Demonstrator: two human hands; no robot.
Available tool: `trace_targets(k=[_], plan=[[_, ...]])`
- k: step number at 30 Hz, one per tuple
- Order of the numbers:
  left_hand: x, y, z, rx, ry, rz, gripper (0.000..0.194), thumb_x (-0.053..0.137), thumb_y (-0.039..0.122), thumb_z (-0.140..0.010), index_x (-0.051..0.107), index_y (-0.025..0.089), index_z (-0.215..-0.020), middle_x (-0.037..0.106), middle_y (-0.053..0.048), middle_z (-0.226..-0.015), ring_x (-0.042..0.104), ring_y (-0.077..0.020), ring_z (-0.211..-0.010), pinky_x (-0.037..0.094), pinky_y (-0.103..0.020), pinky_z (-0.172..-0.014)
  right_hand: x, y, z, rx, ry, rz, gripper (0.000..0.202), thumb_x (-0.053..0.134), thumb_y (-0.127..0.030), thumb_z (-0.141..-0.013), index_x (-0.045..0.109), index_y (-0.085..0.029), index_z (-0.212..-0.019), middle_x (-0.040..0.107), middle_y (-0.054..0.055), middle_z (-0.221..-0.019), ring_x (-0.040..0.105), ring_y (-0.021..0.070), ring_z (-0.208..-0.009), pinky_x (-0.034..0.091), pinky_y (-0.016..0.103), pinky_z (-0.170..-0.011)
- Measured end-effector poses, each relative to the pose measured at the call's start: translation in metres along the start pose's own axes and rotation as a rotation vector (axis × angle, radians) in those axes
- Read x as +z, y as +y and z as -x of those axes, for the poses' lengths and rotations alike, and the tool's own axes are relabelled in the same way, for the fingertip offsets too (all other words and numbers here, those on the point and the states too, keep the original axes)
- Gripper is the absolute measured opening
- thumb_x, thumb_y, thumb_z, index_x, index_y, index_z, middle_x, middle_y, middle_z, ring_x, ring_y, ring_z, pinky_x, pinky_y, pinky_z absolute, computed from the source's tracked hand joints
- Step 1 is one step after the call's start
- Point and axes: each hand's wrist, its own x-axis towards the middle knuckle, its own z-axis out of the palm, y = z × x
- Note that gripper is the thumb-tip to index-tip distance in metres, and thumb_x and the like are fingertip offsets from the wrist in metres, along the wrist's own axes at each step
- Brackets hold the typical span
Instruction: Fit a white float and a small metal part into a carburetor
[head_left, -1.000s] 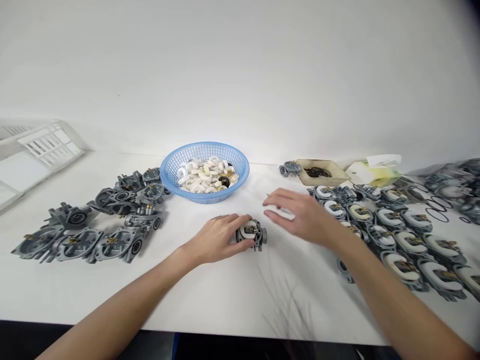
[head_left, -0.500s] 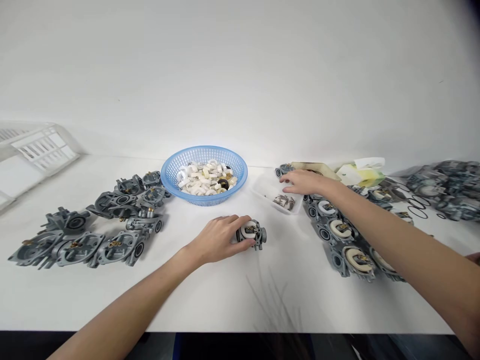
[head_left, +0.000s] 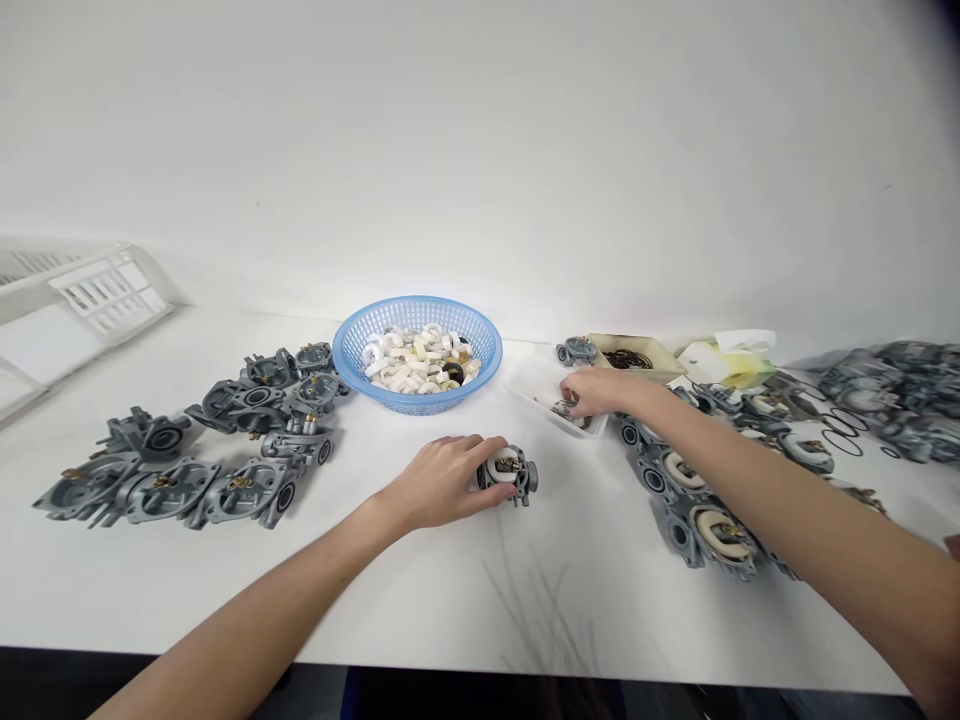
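My left hand (head_left: 456,480) is closed round a small grey carburetor body (head_left: 529,477), its thumb and fingers on either side. A white ring-shaped float (head_left: 498,468) and brass parts show on the carburetor's upward side. My right hand (head_left: 596,390) dips into a shallow translucent plastic box (head_left: 531,378) of small metal pins (head_left: 564,409). Its fingers are bent together among the pins, and whatever the tips pinch is too small to make out.
A blue basket (head_left: 345,372) of white floats stands at the back. Carburetor bodies (head_left: 244,490) lie on the left; others with floats (head_left: 724,533) lie on the right. A cream tray (head_left: 664,358) holds black rings, near a tissue pack (head_left: 724,360). A white crate (head_left: 112,290) stands far left.
My right hand has lowered from above the plastic box into the pins, its fingers drawing together. My left hand still holds the carburetor body. The view has shifted slightly.
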Motion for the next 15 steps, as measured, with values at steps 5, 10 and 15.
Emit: trace_targets(k=[5,10,15], plan=[[0.000,0.000,0.000,-0.003,0.005,-0.004,0.050,0.049,0.059,-0.097,0.050,0.025,-0.134,0.069,-0.006,-0.098,0.068,-0.0257,-0.086,0.049,-0.034,-0.074,0.010,-0.005,-0.006,0.044,-0.006,0.076,0.017,0.071,-0.029,-0.086,0.071,-0.012,-0.089,0.072,0.011,-0.093,0.068,0.0205,-0.082,0.052,0.033,-0.075],[0.001,-0.001,0.000,0.010,0.008,-0.006,0.051,0.048,0.060,-0.097,0.051,0.025,-0.134,0.069,-0.006,-0.099,0.068,-0.0254,-0.086,0.049,-0.033,-0.073,0.008,-0.001,-0.003,0.022,0.024,0.058,0.014,0.067,-0.015,-0.083,0.071,-0.012,-0.096,0.071,0.015,-0.096,0.068,0.0250,-0.083,0.048,0.032,-0.068],[0.001,-0.001,0.000,0.007,0.016,-0.003,0.051,0.048,0.060,-0.097,0.051,0.025,-0.134,0.070,-0.006,-0.099,0.068,-0.0254,-0.086,0.049,-0.033,-0.073,-0.002,0.004,0.010,0.001,0.083,-0.017,0.030,0.058,-0.011,-0.084,0.070,-0.016,-0.110,0.072,0.013,-0.097,0.068,0.0244,-0.085,0.043,0.029,-0.065]])
